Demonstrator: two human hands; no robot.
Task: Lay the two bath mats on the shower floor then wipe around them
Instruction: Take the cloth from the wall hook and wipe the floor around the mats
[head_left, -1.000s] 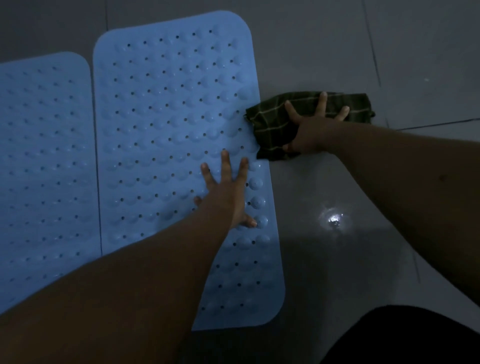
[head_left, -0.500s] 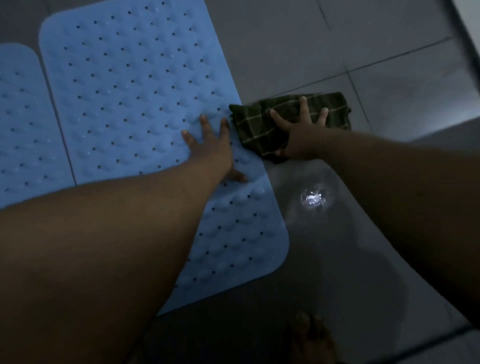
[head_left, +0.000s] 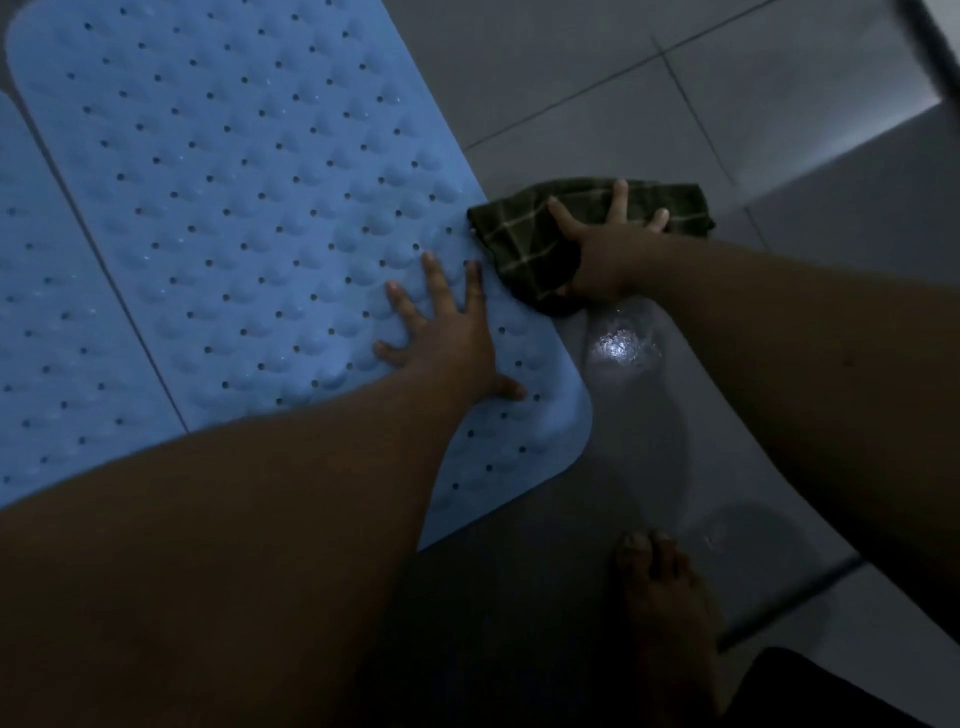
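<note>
Two pale blue bath mats with bumps and small holes lie flat side by side on the grey tiled floor: the right mat and the left mat, a narrow gap between them. My left hand rests flat on the right mat near its right edge, fingers spread. My right hand presses down on a dark green checked cloth, which lies on the floor touching the right mat's edge.
A wet patch with a bright light reflection sits on the floor just below the cloth. My bare foot stands at the lower right. A raised ledge or wall edge runs along the upper right.
The view has swung down and right along the mats. Both hands have slid toward the mat's near right corner, the cloth dragged with my right hand. My foot has come into view.
</note>
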